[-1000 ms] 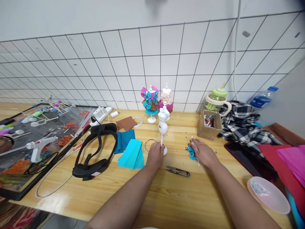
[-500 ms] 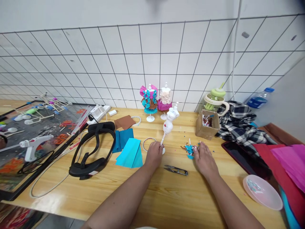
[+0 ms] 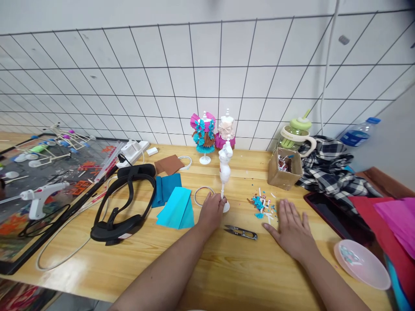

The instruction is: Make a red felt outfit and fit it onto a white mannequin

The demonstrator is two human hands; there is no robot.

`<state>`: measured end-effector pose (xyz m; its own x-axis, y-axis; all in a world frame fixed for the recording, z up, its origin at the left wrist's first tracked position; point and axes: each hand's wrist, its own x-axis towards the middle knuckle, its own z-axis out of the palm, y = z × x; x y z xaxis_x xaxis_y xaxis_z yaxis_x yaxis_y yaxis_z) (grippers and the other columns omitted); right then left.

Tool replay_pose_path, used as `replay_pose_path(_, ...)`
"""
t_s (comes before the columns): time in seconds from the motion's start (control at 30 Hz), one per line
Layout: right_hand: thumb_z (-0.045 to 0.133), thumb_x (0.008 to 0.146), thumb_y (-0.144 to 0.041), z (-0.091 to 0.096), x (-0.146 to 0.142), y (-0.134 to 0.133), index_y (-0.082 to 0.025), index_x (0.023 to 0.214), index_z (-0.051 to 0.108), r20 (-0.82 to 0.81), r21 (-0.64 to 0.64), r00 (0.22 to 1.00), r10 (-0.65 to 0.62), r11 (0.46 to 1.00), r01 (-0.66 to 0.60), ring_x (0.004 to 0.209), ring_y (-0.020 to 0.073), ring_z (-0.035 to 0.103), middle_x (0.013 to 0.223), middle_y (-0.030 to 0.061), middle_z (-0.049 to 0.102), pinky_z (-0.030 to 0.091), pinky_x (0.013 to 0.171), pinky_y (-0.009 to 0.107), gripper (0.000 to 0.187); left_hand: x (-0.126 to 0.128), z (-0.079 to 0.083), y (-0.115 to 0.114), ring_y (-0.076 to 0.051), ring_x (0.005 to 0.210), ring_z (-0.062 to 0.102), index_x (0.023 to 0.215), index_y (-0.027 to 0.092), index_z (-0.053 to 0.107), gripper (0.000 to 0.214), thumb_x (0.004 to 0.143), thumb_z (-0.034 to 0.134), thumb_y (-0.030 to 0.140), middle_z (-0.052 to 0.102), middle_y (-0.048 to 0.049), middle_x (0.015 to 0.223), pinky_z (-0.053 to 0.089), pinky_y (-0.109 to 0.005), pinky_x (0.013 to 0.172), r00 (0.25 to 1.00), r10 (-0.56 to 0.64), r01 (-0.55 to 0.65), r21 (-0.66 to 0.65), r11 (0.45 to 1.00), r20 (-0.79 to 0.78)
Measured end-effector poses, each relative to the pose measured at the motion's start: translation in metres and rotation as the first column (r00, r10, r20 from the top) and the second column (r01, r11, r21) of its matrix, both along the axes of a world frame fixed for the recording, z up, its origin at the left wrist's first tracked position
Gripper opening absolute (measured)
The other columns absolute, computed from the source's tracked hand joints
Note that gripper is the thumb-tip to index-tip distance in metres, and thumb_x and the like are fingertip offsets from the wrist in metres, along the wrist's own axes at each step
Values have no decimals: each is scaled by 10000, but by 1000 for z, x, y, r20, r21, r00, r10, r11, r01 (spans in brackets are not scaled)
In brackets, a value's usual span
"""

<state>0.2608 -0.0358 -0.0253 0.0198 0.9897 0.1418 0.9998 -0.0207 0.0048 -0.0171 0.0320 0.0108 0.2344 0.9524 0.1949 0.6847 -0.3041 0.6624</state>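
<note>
My left hand [image 3: 211,211] grips the base of a small white mannequin stand [image 3: 224,166], which stands upright on the wooden table [image 3: 227,268]. My right hand [image 3: 292,229] lies flat and open on the table, fingers spread, just below a small pile of blue, white and brown scraps [image 3: 262,204]. Small black thread snips [image 3: 241,233] lie between my two hands. A thin white ring [image 3: 203,196] lies just left of the stand.
Two dressed mini mannequins [image 3: 203,134] stand by the tiled wall. Blue paper sheets [image 3: 177,207], a black headset [image 3: 125,207], a glue gun [image 3: 39,196], a cardboard box [image 3: 284,172], a green jug [image 3: 296,136], plaid cloth [image 3: 330,168], a pink dish [image 3: 361,263].
The white mannequin, tilted to the right half a second ago, is upright again. My right hand has left the scrap pile, pulled back toward me and spread flat.
</note>
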Motion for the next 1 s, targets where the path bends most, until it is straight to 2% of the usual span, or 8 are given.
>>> replay_pose_path(0.1, 308, 846, -721, 9, -14, 36, -65, 1530, 113, -25, -15, 987, 160, 987, -160, 1458, 285, 142, 1578, 166, 197, 112, 1161, 495, 968, 0, 0, 1, -200, 856, 585, 844, 237, 570, 273, 978, 335, 270, 661, -32, 849, 278, -462, 1102, 1000, -5, 5, -3, 1000, -4)
replay_pose_path(0.17, 360, 811, -753, 18, -24, 61, -92, 1539, 64, -45, 19, 988, 147, 989, -146, 1441, 321, 165, 1585, 165, 171, 163, 1131, 533, 1027, 0, -1, 1, -202, 854, 589, 846, 238, 571, 274, 978, 333, 263, 661, -33, 839, 266, -464, 1111, 1000, -4, 4, -5, 1000, -12)
replay_pose_path(0.23, 426, 765, -780, 28, -30, 82, -171, 1547, 75, -64, 12, 987, 150, 989, -149, 1384, 357, 257, 1593, 141, 155, 294, 1052, 544, 1051, 0, -1, 0, -203, 844, 590, 842, 237, 570, 264, 975, 343, 261, 656, -34, 827, 269, -461, 1111, 1000, -2, 2, -7, 1000, -24)
replay_pose_path(0.33, 475, 792, -729, 38, -31, 97, -320, 1511, 251, -70, -32, 958, 279, 959, -282, 1229, 342, 429, 1544, 101, 287, 406, 951, 476, 856, 0, -1, 0, -201, 836, 587, 840, 236, 569, 250, 969, 356, 256, 650, -33, 831, 285, -456, 1104, 999, -2, 2, -11, 1000, -40)
replay_pose_path(0.43, 415, 883, -645, 45, -31, 100, -373, 1445, 384, -79, -100, 914, 397, 909, -404, 1073, 275, 542, 1359, 92, 487, 460, 857, 373, 625, 1, 0, 1, -203, 845, 583, 840, 233, 562, 256, 973, 345, 260, 647, -35, 840, 301, -456, 1091, 999, -4, 3, -14, 1000, -45)
replay_pose_path(0.57, 348, 922, -623, 54, -38, 105, -351, 1409, 430, -32, -178, 918, 394, 902, -393, 960, 242, 616, 1138, 95, 567, 470, 749, 313, 564, 1, 1, 1, -206, 846, 580, 838, 231, 555, 261, 975, 334, 254, 639, -36, 830, 300, -466, 1088, 999, -4, 4, -15, 1000, -43)
replay_pose_path(0.73, 319, 949, -586, 59, -47, 112, -338, 1315, 494, 11, -277, 920, 392, 885, -374, 865, 218, 664, 1114, 80, 591, 471, 672, 289, 475, 2, 1, 1, -196, 856, 590, 842, 227, 551, 246, 972, 343, 247, 629, -30, 836, 255, -478, 1121, 999, -13, 12, -26, 1000, -47)
replay_pose_path(1.0, 291, 1005, -318, 41, -60, 96, -167, 1051, 601, 43, -286, 957, 286, 921, -263, 838, 242, 693, 958, 147, 687, 487, 713, 321, 348, 0, 1, -1, -192, 864, 592, 837, 217, 541, 247, 975, 338, 249, 624, -29, 838, 230, -476, 1137, 999, -8, 6, -36, 999, -49)
